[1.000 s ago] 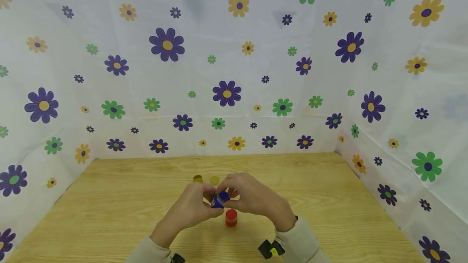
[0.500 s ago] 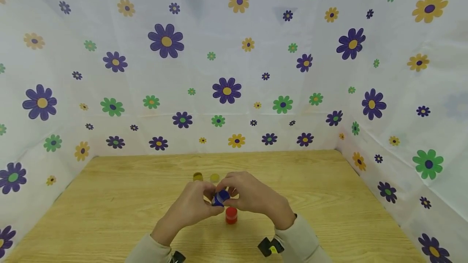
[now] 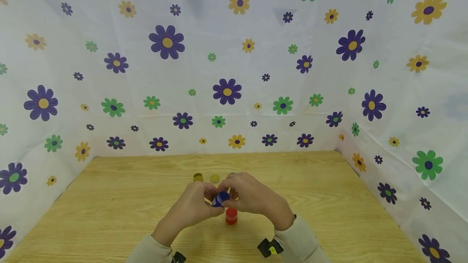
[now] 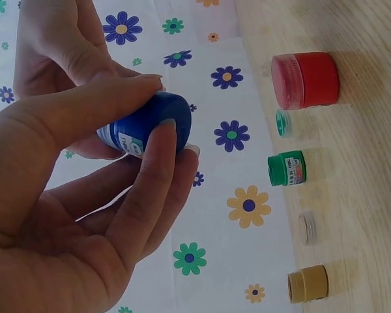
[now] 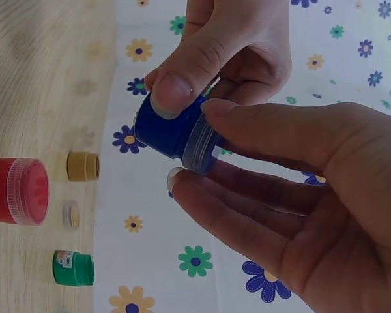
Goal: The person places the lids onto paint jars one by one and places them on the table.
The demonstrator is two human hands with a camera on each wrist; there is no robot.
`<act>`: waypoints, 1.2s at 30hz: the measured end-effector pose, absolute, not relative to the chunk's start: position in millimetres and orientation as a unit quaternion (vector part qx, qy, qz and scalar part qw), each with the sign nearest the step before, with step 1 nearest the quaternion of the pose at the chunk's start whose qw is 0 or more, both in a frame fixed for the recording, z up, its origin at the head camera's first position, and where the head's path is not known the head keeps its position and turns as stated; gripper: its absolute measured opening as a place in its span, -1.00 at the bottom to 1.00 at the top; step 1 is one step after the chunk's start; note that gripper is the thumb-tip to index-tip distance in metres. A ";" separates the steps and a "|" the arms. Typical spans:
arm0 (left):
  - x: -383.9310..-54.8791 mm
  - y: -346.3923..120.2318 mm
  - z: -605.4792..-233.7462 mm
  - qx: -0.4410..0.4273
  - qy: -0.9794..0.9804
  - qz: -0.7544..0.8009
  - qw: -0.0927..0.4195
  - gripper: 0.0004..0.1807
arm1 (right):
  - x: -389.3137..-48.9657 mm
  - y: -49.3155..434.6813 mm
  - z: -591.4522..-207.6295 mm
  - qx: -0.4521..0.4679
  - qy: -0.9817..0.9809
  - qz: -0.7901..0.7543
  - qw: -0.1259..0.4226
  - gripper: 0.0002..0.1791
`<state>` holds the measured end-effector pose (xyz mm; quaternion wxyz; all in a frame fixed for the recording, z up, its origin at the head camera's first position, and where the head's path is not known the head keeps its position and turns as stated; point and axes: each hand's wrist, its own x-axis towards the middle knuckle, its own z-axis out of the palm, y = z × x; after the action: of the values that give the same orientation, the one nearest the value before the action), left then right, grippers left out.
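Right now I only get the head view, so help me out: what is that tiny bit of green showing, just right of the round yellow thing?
Observer: The left wrist view shows it plainly: a small green jar with a printed label.
Visitor: Oh! Is anything else hidden back there?
Observer: Yes, what looks like a green-tinted lid, lying apart from that jar.
Visitor: And the blue jar being held, what's at the end of it?
Observer: In the right wrist view, a clear lid with a ribbed edge.
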<state>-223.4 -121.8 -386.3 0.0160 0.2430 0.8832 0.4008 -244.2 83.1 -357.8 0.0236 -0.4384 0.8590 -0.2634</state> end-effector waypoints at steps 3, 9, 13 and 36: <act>-223.0 -121.0 -386.4 0.243 0.882 0.404 0.018 -0.82 | -244.3 82.1 -358.4 -0.429 0.865 -0.260 0.020 -0.76; -221.9 -119.7 -386.7 0.244 0.881 0.404 0.020 -0.85 | -245.4 81.7 -361.2 -0.414 0.875 -0.250 0.010 -0.81; -221.8 -119.0 -386.3 0.245 0.881 0.406 0.020 -0.82 | -245.7 84.8 -360.4 -0.412 0.874 -0.257 0.017 -0.70; -223.5 -121.7 -385.1 0.232 0.890 0.394 0.012 -0.78 | -248.0 89.9 -357.4 -0.451 0.839 -0.300 0.052 -0.72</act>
<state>-223.5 -121.7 -385.1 0.0119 0.2317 0.8895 0.3936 -248.0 89.9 -357.4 0.0520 -0.4515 0.8388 -0.2997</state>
